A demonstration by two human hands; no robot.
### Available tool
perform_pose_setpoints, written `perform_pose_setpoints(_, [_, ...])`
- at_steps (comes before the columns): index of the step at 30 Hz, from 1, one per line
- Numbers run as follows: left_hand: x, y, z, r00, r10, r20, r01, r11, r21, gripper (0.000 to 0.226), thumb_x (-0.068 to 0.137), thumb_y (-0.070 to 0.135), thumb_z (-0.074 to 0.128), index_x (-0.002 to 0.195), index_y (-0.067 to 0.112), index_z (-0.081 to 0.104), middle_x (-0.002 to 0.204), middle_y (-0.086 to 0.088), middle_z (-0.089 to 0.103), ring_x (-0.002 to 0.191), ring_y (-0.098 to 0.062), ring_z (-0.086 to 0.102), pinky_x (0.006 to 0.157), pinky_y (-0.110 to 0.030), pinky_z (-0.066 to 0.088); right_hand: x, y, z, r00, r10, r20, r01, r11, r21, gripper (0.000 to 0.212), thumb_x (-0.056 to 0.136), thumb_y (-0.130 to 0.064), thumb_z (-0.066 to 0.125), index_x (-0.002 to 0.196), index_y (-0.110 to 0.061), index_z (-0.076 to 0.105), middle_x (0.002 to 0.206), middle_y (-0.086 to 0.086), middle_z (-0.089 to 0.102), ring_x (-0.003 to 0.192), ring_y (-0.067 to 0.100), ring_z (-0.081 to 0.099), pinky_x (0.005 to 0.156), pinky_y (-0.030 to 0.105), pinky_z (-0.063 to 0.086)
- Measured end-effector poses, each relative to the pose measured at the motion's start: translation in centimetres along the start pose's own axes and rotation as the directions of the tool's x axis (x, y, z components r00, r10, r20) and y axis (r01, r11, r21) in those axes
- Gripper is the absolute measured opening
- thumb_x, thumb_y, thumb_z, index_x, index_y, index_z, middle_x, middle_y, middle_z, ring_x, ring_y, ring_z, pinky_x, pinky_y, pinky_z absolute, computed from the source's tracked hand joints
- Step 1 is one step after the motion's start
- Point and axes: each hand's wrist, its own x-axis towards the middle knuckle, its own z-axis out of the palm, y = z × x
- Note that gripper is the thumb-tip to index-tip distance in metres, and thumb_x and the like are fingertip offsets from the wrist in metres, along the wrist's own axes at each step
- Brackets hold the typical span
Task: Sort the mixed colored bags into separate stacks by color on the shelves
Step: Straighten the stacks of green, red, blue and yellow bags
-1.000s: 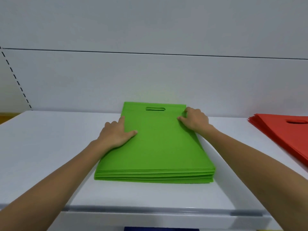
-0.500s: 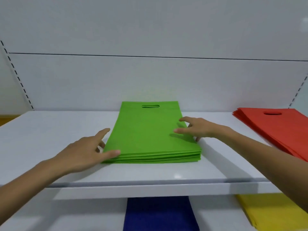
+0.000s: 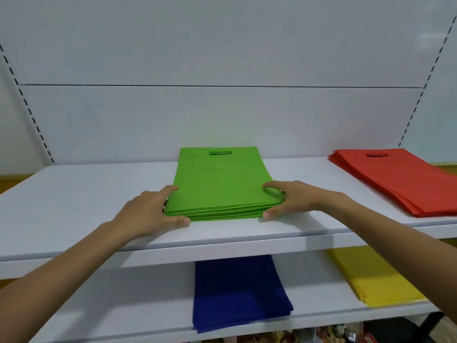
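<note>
Moved: both hands have closed in on the near corners of the green bag stack (image 3: 220, 184); half a second ago the left one lay on the shelf off the corner and the right one rested on top, farther back.
Left hand (image 3: 150, 214): brackets the near-left corner, its fingers (image 3: 170, 189) fairly straight, forefinger against the left side, thumb along the near edge; it presses rather than grips.
Right hand (image 3: 289, 201): takes the near-right corner, forefinger laid over the top bag, thumb at the near edge, so the corner looks pinched between them.
Green bag stack: lies flat mid-way along the upper shelf (image 3: 86, 194), handle cut-outs at the far end near the back panel (image 3: 222, 115), its edges roughly flush.
Red bag stack (image 3: 405, 179): same shelf, far right, well apart from the green; its layers are fanned at the left side.
Blue bag stack (image 3: 237, 290): lower shelf (image 3: 123, 305), below the green.
Yellow bag stack (image 3: 376, 276): lower shelf, right, below the red.
Step in hand: most likely squaring up or nudging the green pile into place.
Done: four single-colour stacks stand apart, with no stray colour visible in any of them.
Left: seemingly only tidying; no mixed pile shows, though one could lie out of view, so I cannot tell whether more bags wait.
</note>
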Motion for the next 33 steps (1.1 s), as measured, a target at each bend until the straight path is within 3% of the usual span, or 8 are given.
perform_pose_setpoints(7, [0.0, 0.3, 0.4, 0.999, -0.026, -0.045, 0.029, 0.996, 0.087, 0.076, 0.078, 0.057, 0.062, 0.14, 0.03, 0.029, 0.126, -0.005, 0.055, 0.113, -0.026, 0.051, 0.082, -0.032, 0.041, -0.7, -1.3, -0.2, 1.0, 0.02, -0.019, -0.021, 0.997, -0.079, 0.093, 0.071, -0.046, 0.076, 0.146, -0.028, 0.025, 0.146, 0.005, 0.037, 0.132, 0.023, 0.037, 0.102, 0.027, 0.032])
perform_pose_setpoints(11, [0.0, 0.2, -0.1, 0.996, -0.087, 0.021, 0.089, 0.976, -0.201, 0.082, 0.072, 0.046, 0.073, 0.14, 0.026, 0.033, 0.12, -0.009, 0.059, 0.107, -0.026, 0.055, 0.085, -0.031, 0.045, -0.5, -1.5, -0.9, 0.996, 0.05, -0.075, -0.056, 0.995, -0.077, 0.084, 0.075, -0.036, 0.076, 0.144, -0.02, 0.031, 0.141, 0.008, 0.042, 0.127, 0.024, 0.041, 0.098, 0.025, 0.035])
perform_pose_setpoints(14, [0.1, 0.8, -0.3, 0.992, -0.056, 0.109, 0.083, 0.963, -0.256, 0.084, 0.074, 0.041, 0.073, 0.143, 0.022, 0.028, 0.127, -0.009, 0.055, 0.112, -0.025, 0.053, 0.086, -0.025, 0.04, -0.3, -1.8, -0.6, 0.996, 0.079, 0.03, -0.074, 0.988, -0.136, 0.09, 0.072, -0.047, 0.074, 0.145, -0.023, 0.027, 0.144, 0.004, 0.039, 0.129, 0.021, 0.039, 0.1, 0.026, 0.034])
perform_pose_setpoints(18, [0.8, 1.3, -0.4, 0.984, -0.116, 0.137, 0.157, 0.928, -0.338, 0.077, 0.077, 0.045, 0.069, 0.14, 0.02, 0.032, 0.129, -0.006, 0.054, 0.11, -0.02, 0.052, 0.081, -0.023, 0.036, 0.2, -1.6, -1.4, 0.986, 0.121, 0.115, -0.136, 0.981, 0.137, 0.093, 0.073, -0.046, 0.074, 0.147, -0.021, 0.025, 0.149, 0.004, 0.031, 0.133, 0.02, 0.035, 0.106, 0.028, 0.032])
perform_pose_setpoints(20, [1.1, 1.7, -0.2, 0.981, -0.121, 0.153, 0.158, 0.955, -0.253, 0.072, 0.078, 0.049, 0.066, 0.135, 0.017, 0.036, 0.125, -0.005, 0.056, 0.103, -0.019, 0.052, 0.078, -0.023, 0.038, 0.8, -1.5, -1.8, 0.982, 0.135, 0.136, -0.167, 0.95, 0.263, 0.088, 0.074, -0.036, 0.076, 0.146, -0.018, 0.027, 0.148, 0.007, 0.03, 0.131, 0.022, 0.038, 0.103, 0.029, 0.038])
perform_pose_setpoints(24, [2.2, 2.0, 0.1, 0.971, -0.153, 0.184, 0.144, 0.988, 0.064, 0.081, 0.074, 0.075, 0.044, 0.132, 0.019, 0.036, 0.114, -0.006, 0.058, 0.105, -0.025, 0.054, 0.083, -0.033, 0.045, 2.2, -2.0, -3.5, 0.96, 0.149, 0.238, -0.198, 0.96, 0.2, 0.075, 0.08, -0.044, 0.068, 0.142, -0.017, 0.036, 0.138, 0.007, 0.042, 0.121, 0.027, 0.049, 0.095, 0.035, 0.049])
perform_pose_setpoints(29, [5.3, 1.7, 0.3, 0.97, -0.182, 0.162, 0.174, 0.983, 0.063, 0.086, 0.078, 0.078, 0.026, 0.147, 0.028, 0.012, 0.137, -0.009, 0.047, 0.126, -0.028, 0.043, 0.1, -0.036, 0.038, 8.2, -0.6, -5.6, 0.983, 0.103, -0.152, -0.066, 0.971, 0.23, 0.067, 0.088, -0.048, 0.055, 0.145, -0.024, 0.03, 0.146, 0.006, 0.038, 0.12, 0.021, 0.045, 0.102, 0.033, 0.037])
perform_pose_setpoints(33, [7.9, 1.0, 1.3, 0.979, -0.168, 0.114, 0.179, 0.979, -0.095, 0.091, 0.072, 0.083, 0.029, 0.147, 0.035, 0.008, 0.136, -0.011, 0.049, 0.124, -0.03, 0.045, 0.101, -0.038, 0.038, 13.3, 0.6, -5.0, 0.978, 0.088, -0.189, -0.044, 0.973, 0.229, 0.069, 0.094, -0.045, 0.047, 0.149, -0.019, 0.017, 0.149, 0.013, 0.034, 0.136, 0.027, 0.034, 0.107, 0.03, 0.029])
